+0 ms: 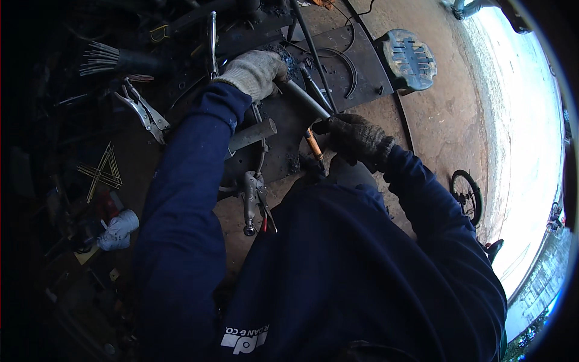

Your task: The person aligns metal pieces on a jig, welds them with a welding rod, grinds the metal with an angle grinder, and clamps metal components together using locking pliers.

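Observation:
My left hand [256, 73], in a pale knitted glove, is closed at the far end of a grey metal tube [306, 99] above the dark metal workbench; its fingertips are partly hidden. My right hand [356, 139], in a darker glove, is closed around the tube's near end. The tube slants from upper left to lower right between them. Just below my left hand lies a short cut pipe [253, 136]. An orange-handled tool [313, 145] is beside my right hand, its kind unclear. A long chrome tool handle [213, 42] rises near my left wrist.
Locking pliers [145, 111] lie left of my left forearm. More tools [251, 205] hang at the bench's near edge. Bundled rods [99, 59] and crossed yellowish rods [102, 174] are at left. A plastic stool [411, 60] stands beyond the bench plate [368, 66]; a bicycle wheel [466, 196] is at right.

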Demonstrator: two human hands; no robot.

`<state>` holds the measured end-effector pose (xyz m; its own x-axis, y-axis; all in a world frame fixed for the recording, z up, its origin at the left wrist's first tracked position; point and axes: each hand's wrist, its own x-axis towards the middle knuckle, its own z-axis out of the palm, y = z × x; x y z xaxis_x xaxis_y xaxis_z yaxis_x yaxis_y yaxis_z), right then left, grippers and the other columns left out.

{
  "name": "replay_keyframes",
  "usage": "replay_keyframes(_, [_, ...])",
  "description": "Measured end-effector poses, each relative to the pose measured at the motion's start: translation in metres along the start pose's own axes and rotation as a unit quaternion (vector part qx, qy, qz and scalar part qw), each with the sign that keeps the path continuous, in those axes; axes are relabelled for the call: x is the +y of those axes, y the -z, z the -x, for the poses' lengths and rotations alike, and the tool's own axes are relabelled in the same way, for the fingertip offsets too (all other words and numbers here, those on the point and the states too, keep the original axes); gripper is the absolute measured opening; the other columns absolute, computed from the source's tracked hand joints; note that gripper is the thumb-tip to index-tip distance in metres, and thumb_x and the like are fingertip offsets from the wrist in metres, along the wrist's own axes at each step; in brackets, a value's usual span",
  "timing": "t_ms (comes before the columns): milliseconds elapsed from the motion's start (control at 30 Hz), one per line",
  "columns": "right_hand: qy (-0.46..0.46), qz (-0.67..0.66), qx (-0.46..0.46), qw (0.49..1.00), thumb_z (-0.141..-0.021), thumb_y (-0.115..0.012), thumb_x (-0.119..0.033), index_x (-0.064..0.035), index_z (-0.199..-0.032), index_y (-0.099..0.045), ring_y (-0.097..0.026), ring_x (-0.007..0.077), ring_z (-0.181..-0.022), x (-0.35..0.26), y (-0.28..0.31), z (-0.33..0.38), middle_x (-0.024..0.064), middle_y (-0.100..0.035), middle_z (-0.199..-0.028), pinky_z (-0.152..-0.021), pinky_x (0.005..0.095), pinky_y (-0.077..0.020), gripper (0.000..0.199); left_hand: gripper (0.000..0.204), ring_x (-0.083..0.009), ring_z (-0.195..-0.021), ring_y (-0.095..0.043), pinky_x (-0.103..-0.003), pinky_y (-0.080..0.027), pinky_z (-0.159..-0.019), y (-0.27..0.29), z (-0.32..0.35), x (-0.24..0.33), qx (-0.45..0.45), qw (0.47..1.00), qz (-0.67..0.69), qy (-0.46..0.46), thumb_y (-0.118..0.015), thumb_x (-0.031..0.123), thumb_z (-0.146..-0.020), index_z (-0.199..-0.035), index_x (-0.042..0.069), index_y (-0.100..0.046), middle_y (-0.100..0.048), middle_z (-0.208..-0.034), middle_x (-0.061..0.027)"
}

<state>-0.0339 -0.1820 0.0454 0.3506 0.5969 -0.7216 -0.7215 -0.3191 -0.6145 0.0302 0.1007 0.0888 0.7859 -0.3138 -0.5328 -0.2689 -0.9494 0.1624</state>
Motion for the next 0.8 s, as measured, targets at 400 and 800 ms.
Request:
replay_keyframes(400, [0.022,-0.136,0.090,0.986,-0.102,-0.066,-0.037,-0.0025,-0.139,-0.059,-0.068,0.0167,-0.075,0.032,-0.052,0.000,0.0071,-0.069,-0.092,-0.061,0.0303,-0.0558,0.051,0.030,-0.0292,-0.117,-0.065,-0.040,-0.054,-0.100,-0.002,-0.001,0.000,-0.026,1.000,0.005,-0.004,-0.082,0.014,-0.081,-0.110,0.015,-0.078,-0.070,-0.118,-0.0067])
replay_keyframes(800, [0.017,-0.105,0.101,0.989,-0.104,-0.063,-0.037,-0.0044,-0.131,-0.063,-0.065,0.0150,-0.067,0.022,-0.053,0.003,0.0046,-0.067,-0.085,-0.059,0.0290,-0.0552,0.043,0.033,-0.0293,-0.120,-0.064,-0.041,-0.053,-0.103,-0.012,0.005,0.003,0.022,0.999,-0.031,-0.037,-0.081,0.014,-0.082,-0.115,0.017,-0.076,-0.069,-0.121,-0.0062])
